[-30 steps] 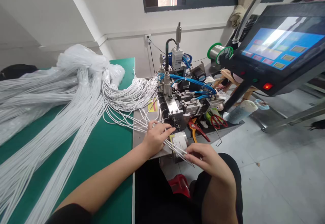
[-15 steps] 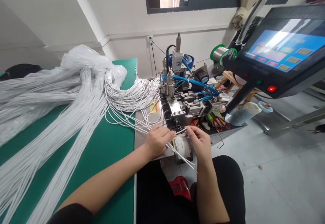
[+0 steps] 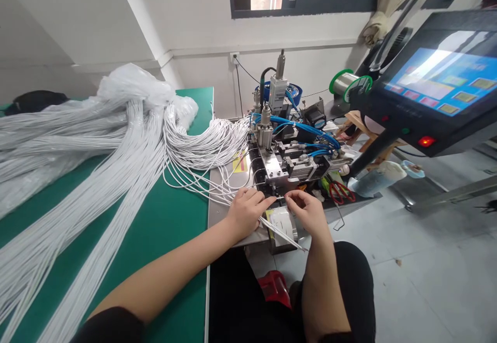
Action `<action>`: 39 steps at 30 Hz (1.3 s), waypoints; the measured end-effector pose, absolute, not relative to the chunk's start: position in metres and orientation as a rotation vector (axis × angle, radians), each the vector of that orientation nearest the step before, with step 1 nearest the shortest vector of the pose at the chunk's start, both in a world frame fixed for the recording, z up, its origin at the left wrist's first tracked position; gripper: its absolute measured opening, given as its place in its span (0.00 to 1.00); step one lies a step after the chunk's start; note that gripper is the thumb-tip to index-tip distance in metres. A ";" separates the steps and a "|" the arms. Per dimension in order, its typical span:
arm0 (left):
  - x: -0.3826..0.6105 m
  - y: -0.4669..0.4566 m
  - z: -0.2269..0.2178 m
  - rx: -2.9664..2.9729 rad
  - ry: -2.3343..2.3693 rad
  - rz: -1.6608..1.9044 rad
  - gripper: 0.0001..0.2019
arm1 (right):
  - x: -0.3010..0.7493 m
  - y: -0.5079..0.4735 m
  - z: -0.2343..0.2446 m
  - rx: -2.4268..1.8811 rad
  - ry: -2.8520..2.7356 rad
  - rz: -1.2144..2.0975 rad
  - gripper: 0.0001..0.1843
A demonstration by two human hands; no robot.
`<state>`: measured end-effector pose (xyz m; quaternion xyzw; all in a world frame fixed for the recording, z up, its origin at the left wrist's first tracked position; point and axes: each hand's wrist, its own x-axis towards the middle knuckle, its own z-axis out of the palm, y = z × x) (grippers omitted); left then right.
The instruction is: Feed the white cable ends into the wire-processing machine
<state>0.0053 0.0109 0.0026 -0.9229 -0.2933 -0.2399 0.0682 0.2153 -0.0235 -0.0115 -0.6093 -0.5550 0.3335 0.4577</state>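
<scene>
Cable end [image 3: 281,198] lies left to right at the near side of the machine [image 3: 274,164]; my left hand [image 3: 245,212] grips white cables [image 3: 282,235], my right hand [image 3: 309,214], nearer the tip, pinches narrowly.

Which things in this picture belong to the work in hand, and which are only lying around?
Likely in use:
white wires, some in the left hand
machine beside the right hand
lit screen

Probably only lying around:
red scissors
dark object at far left
</scene>
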 end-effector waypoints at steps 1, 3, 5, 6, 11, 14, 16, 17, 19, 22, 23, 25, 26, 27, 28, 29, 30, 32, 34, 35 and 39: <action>0.006 0.011 0.003 -2.780 -0.899 -0.688 0.25 | 0.216 -0.022 -0.012 -1.516 -1.404 0.787 0.13; 0.006 0.010 0.003 -2.773 -0.940 -0.639 0.26 | 0.215 -0.020 -0.014 -1.512 -1.444 0.752 0.13; 0.007 0.010 0.003 -2.770 -0.974 -0.595 0.26 | 0.215 -0.016 -0.017 -1.483 -1.445 0.749 0.13; 0.008 0.010 0.004 -2.772 -0.987 -0.567 0.26 | 0.215 -0.014 -0.018 -1.458 -1.442 0.766 0.13; 0.010 0.010 0.008 -2.784 -1.013 -0.399 0.26 | 0.212 -0.001 -0.030 -1.249 -1.356 1.026 0.15; 0.012 0.009 0.012 -2.775 -1.000 -0.318 0.28 | 0.209 0.004 -0.037 -1.203 -1.215 1.161 0.16; 0.014 0.009 0.013 -2.764 -1.003 -0.293 0.28 | 0.208 0.005 -0.039 -1.199 -1.145 1.219 0.16; 0.015 0.009 0.014 -2.757 -1.007 -0.291 0.28 | 0.208 0.005 -0.040 -1.195 -1.120 1.241 0.16; 0.017 0.009 0.015 -2.744 -1.014 -0.302 0.29 | 0.207 0.005 -0.040 -1.186 -1.090 1.266 0.17; 0.018 0.009 0.015 -2.734 -1.010 -0.336 0.28 | 0.207 0.003 -0.040 -1.195 -1.074 1.273 0.19; 0.018 0.010 0.014 -2.734 -1.010 -0.348 0.28 | 0.207 0.002 -0.040 -1.201 -1.075 1.268 0.20; 0.016 0.010 0.012 -2.744 -1.021 -0.386 0.29 | 0.207 -0.001 -0.039 -1.218 -1.088 1.242 0.21; 0.014 0.010 0.010 -2.754 -1.028 -0.417 0.30 | 0.207 -0.003 -0.039 -1.230 -1.100 1.215 0.21; 0.012 0.010 0.008 -2.764 -1.030 -0.458 0.30 | 0.208 -0.006 -0.039 -1.247 -1.113 1.174 0.21; 0.009 0.010 0.005 -2.767 -1.026 -0.510 0.29 | 0.209 -0.009 -0.038 -1.268 -1.126 1.123 0.20; 0.007 0.010 0.003 -2.761 -1.013 -0.567 0.28 | 0.211 -0.012 -0.036 -1.292 -1.139 1.066 0.20; 0.005 0.010 0.001 -2.747 -0.995 -0.622 0.26 | 0.213 -0.016 -0.034 -1.314 -1.150 1.010 0.20; 0.002 0.009 -0.001 -2.704 -0.967 -0.712 0.22 | 0.218 -0.024 -0.029 -1.357 -1.173 0.918 0.19; 0.001 0.007 -0.002 -2.675 -0.966 -0.756 0.20 | 0.223 -0.033 -0.020 -1.398 -1.195 0.863 0.19; 0.002 0.007 -0.002 -2.671 -0.973 -0.760 0.20 | 0.225 -0.039 -0.014 -1.415 -1.210 0.844 0.18; 0.005 0.005 -0.002 -2.645 -1.095 -0.708 0.20 | 0.223 -0.060 0.012 -1.427 -1.430 0.798 0.15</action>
